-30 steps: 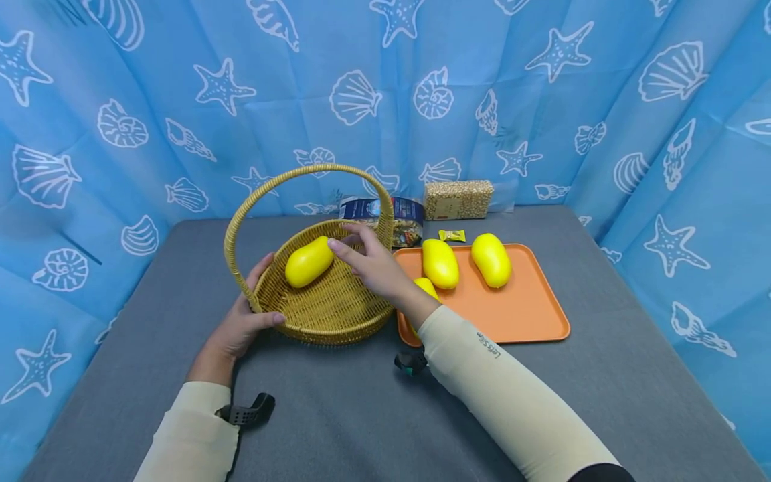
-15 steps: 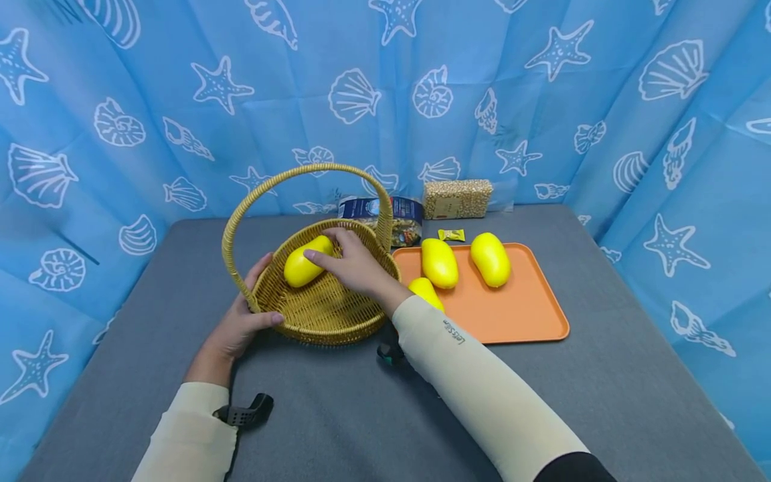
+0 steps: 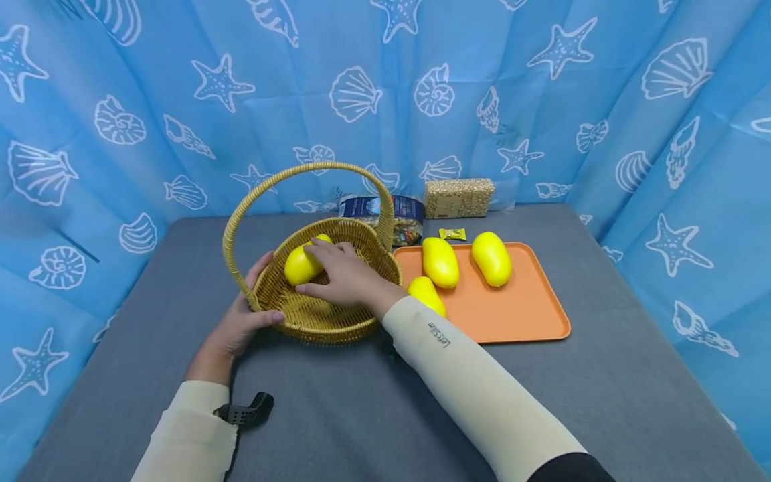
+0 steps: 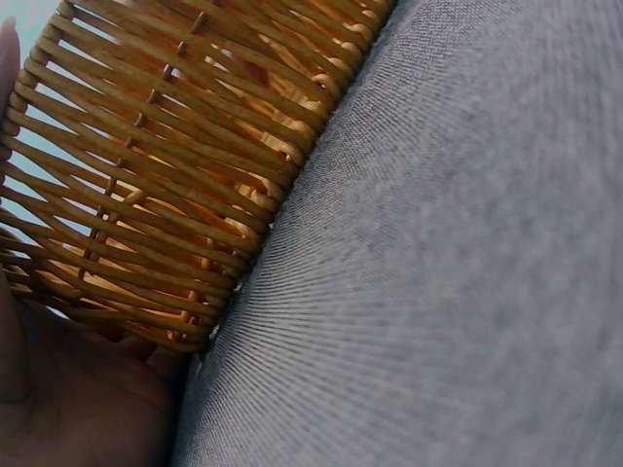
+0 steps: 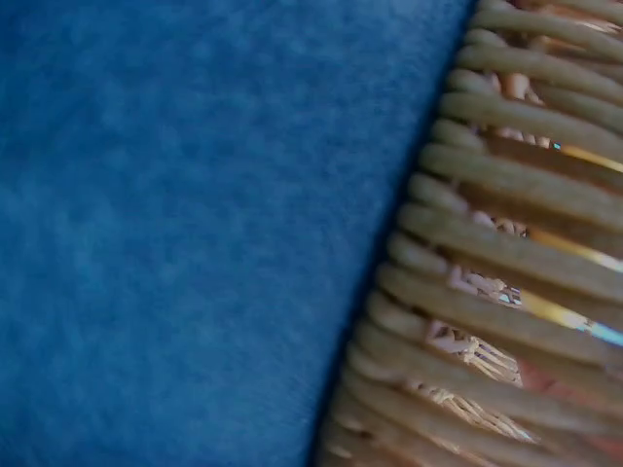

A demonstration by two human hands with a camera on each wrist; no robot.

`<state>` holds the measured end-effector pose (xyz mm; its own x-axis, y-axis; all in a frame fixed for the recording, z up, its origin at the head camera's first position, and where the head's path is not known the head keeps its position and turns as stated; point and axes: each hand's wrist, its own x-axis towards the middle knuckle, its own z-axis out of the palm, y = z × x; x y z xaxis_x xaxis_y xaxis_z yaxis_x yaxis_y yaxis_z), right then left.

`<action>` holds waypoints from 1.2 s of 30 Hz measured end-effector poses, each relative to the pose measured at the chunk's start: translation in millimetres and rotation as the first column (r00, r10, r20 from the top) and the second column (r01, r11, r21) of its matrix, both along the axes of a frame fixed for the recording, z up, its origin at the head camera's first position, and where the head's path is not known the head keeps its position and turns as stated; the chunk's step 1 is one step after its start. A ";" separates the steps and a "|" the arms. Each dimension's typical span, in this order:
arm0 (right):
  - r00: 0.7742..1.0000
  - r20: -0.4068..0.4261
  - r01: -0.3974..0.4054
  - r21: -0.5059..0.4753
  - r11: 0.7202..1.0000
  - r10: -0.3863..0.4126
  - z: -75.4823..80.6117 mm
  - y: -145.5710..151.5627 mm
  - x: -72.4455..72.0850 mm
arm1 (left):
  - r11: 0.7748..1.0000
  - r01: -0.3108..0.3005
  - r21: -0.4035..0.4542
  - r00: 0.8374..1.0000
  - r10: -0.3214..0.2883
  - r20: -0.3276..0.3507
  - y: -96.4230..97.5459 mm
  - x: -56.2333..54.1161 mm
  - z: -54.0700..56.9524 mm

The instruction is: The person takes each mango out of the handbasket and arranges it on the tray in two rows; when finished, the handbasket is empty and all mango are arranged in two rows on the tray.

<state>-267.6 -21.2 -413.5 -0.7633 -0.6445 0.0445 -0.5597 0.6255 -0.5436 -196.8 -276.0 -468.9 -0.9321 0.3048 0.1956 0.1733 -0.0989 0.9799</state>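
Note:
A yellow mango (image 3: pixel 303 264) lies in a round wicker basket (image 3: pixel 337 329) with a tall arched handle. My right hand (image 3: pixel 346 276) reaches inside from the right and grips the mango, fingers over its top and thumb at its near side. My left hand (image 3: pixel 241 320) holds the basket's left side, thumb over the rim by the foot of the handle. In the left wrist view, that palm (image 4: pixel 88 399) lies against the woven wall (image 4: pixel 185 146). The right wrist view shows the basket's outer weave (image 5: pixel 506 224), which hides most of what is inside.
An orange tray (image 3: pixel 512 314) right of the basket bears more mangoes (image 3: pixel 492 260); the sleeved right forearm crosses its near left corner. Behind stand a blue food bag (image 3: pixel 409 217), a block-shaped pack of grain (image 3: pixel 459 198) and a small yellow wrapped sweet (image 3: pixel 452 234). A patterned blue curtain (image 3: pixel 385 134) backs the table.
My right hand has moved further left and down into the basket, from the mango's far end to over it, its thumb now by the near side. The left hand and basket stay put.

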 end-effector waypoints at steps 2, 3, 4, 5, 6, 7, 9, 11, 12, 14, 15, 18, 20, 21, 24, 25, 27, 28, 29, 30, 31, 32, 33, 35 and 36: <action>1.000 -0.010 -0.017 0.029 0.999 0.018 -1.1 -0.7 -0.4 | 1.000 -0.002 -0.002 1.000 0.002 0.002 0.1 -0.2 0.1; 1.000 -0.011 -0.024 0.036 0.999 0.025 -1.5 -0.8 -0.5 | 1.000 -0.002 -0.003 1.000 0.002 0.004 0.2 -0.2 0.1; 0.999 -0.010 -0.030 0.040 0.999 0.030 -1.9 -1.0 -0.6 | 1.000 -0.002 -0.004 1.000 0.002 0.005 0.3 -0.1 0.2; 0.999 -0.006 -0.035 0.040 0.999 0.036 -2.1 -1.0 -0.7 | 1.000 -0.002 -0.003 1.000 0.002 0.008 0.6 0.2 0.3; 0.999 0.000 -0.039 0.037 0.999 0.039 -2.0 -1.0 -0.7 | 1.000 0.000 -0.003 1.000 0.000 0.011 0.9 0.5 0.5; 0.999 0.008 -0.040 0.037 0.999 0.040 -2.1 -1.0 -0.5 | 1.000 0.002 -0.003 1.000 -0.002 0.013 1.0 0.9 0.6; 0.999 0.033 -0.041 0.031 0.999 0.040 -1.5 -0.9 0.0 | 1.000 0.003 -0.003 1.000 -0.003 0.016 1.4 1.5 0.9; 0.998 0.061 -0.035 0.021 0.999 0.034 -0.9 -0.6 0.1 | 1.000 0.002 0.001 1.000 -0.002 0.018 1.7 1.7 1.2; 0.997 0.074 -0.027 0.016 1.000 0.026 -0.7 -0.4 0.0 | 1.000 0.001 0.002 1.000 -0.001 0.020 1.8 1.6 1.4; 0.994 0.106 -0.003 -0.011 1.000 0.004 -0.1 0.1 -0.3 | 1.000 -0.002 0.005 1.000 0.002 0.023 1.8 1.4 1.4; 0.992 0.124 0.014 -0.033 0.999 -0.010 0.3 0.1 -0.7 | 1.000 -0.003 0.006 1.000 0.003 0.024 1.7 1.2 1.3; 0.984 0.166 0.075 -0.081 0.994 -0.061 0.0 0.5 -1.9 | 1.000 -0.007 0.006 1.000 0.007 0.026 1.6 1.1 1.0; 0.979 0.186 0.106 -0.110 0.988 -0.084 0.2 0.5 -2.8 | 1.000 -0.012 0.004 1.000 0.012 0.025 1.4 1.0 0.6; 0.977 0.194 0.118 -0.121 0.986 -0.094 0.6 0.6 -3.0 | 1.000 -0.015 0.003 1.000 0.014 0.025 1.3 1.0 0.3; 0.974 0.199 0.135 -0.124 0.983 -0.109 2.1 1.0 -3.6 | 1.000 -0.024 0.006 0.999 0.024 0.029 1.2 1.1 -0.5; 0.973 0.203 0.134 -0.124 0.983 -0.107 2.5 1.2 -3.6 | 1.000 -0.027 0.006 0.999 0.027 0.031 1.2 1.2 -0.6; 0.972 0.212 0.127 -0.121 0.985 -0.100 2.7 1.8 -3.9 | 1.000 -0.028 0.008 0.999 0.028 0.036 1.3 1.4 -0.7; 0.973 0.213 0.119 -0.119 0.986 -0.092 2.7 2.0 -4.2 | 1.000 -0.029 0.008 0.999 0.028 0.037 1.4 1.5 -0.7; 0.973 0.216 0.110 -0.118 0.987 -0.083 2.5 2.1 -4.5 | 1.000 -0.029 0.008 0.999 0.028 0.039 1.5 1.6 -0.6; 0.974 0.216 0.101 -0.119 0.988 -0.074 2.3 2.1 -4.6 | 1.000 -0.028 0.009 0.999 0.027 0.039 1.5 1.6 -0.6; 0.975 0.213 0.094 -0.118 0.989 -0.067 2.2 2.1 -4.8 | 1.000 -0.027 0.011 0.999 0.026 0.039 1.5 1.5 -0.6; 0.976 0.209 0.090 -0.116 0.989 -0.064 2.1 1.8 -5.1 | 1.000 -0.026 0.013 0.999 0.025 0.038 1.4 1.4 -0.6; 0.977 0.202 0.086 -0.111 0.990 -0.062 2.0 1.4 -5.4 | 1.000 -0.024 0.014 0.999 0.024 0.038 1.3 1.3 -0.6; 0.980 0.189 0.083 -0.099 0.992 -0.063 2.1 0.3 -5.5 | 1.000 -0.022 0.014 0.999 0.022 0.035 1.0 1.2 -0.4; 0.980 0.187 0.082 -0.094 0.992 -0.063 2.0 -0.4 -5.7 | 1.000 -0.021 0.014 0.999 0.020 0.032 0.8 1.2 -0.2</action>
